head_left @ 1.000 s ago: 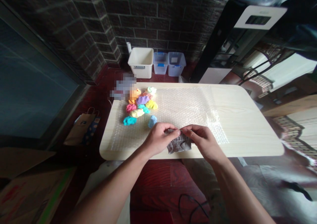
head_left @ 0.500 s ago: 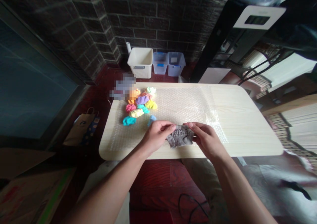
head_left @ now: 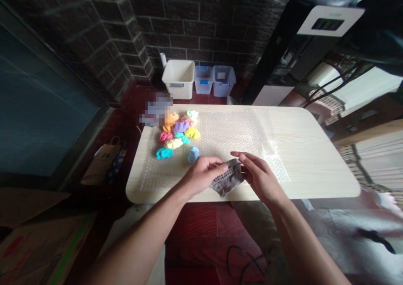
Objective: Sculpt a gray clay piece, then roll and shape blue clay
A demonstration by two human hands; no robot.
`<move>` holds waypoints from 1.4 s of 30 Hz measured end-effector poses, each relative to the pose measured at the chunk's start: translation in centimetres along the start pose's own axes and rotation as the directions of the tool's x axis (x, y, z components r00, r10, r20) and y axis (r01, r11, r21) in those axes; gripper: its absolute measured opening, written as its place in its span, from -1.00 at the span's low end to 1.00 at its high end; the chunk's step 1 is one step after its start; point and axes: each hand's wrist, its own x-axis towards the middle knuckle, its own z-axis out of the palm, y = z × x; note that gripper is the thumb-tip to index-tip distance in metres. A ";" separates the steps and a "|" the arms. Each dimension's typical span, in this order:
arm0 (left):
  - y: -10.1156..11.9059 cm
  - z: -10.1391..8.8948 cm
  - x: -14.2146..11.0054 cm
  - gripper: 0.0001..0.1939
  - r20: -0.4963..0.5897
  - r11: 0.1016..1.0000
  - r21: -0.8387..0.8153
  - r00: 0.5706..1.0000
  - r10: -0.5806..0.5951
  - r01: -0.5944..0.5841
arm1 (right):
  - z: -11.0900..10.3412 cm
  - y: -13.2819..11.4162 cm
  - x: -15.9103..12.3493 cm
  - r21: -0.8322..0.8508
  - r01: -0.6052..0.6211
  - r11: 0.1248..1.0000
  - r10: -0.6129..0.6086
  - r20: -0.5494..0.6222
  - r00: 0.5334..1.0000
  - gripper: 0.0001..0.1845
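Note:
A small grey cloth piece [head_left: 231, 179] with a gathered, bumpy band hangs between my hands over the near edge of the table. My left hand [head_left: 204, 171] is closed on its left side, thumb on top of the band. At the right side, my right hand [head_left: 256, 171] pinches the cloth's edge, with its index finger reaching out past the thumb. A light blue bunched piece [head_left: 193, 154] lies just beyond my left hand. Farther left sit several bunched soft pieces, among them a teal one [head_left: 164, 153], a purple one [head_left: 181, 127] and a yellow one [head_left: 192, 132].
Bubble wrap [head_left: 233, 129] covers much of the pale wooden table [head_left: 317, 150]. A white bin [head_left: 179, 79] and two clear bins stand on the floor by the brick wall. A paper bag [head_left: 102, 163] stands left of the table; a black cable [head_left: 245, 260] lies below.
The grey cloth has tilted, its right side rising and its lower corner dropping. My right hand's fingers have shifted along its edge. More of the light blue piece shows.

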 end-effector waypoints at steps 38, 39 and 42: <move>0.2 0.1 0.2 -0.58 0.051 0.999 -0.050 0.999 0.008 -0.006 | -1.3 0.0 -0.1 -0.448 0.541 0.712 -0.437 0.320 0.841 -0.77; 0.2 0.1 0.1 -0.59 0.035 0.999 -0.052 0.999 0.009 -0.007 | -1.2 -0.2 -0.2 -0.467 0.561 0.683 -0.452 0.333 0.827 -0.76; 0.1 0.1 0.1 -0.55 -0.017 1.000 -0.016 1.000 0.026 -0.027 | -0.8 -0.7 -0.5 -0.507 0.631 0.587 -0.501 0.385 0.775 -0.71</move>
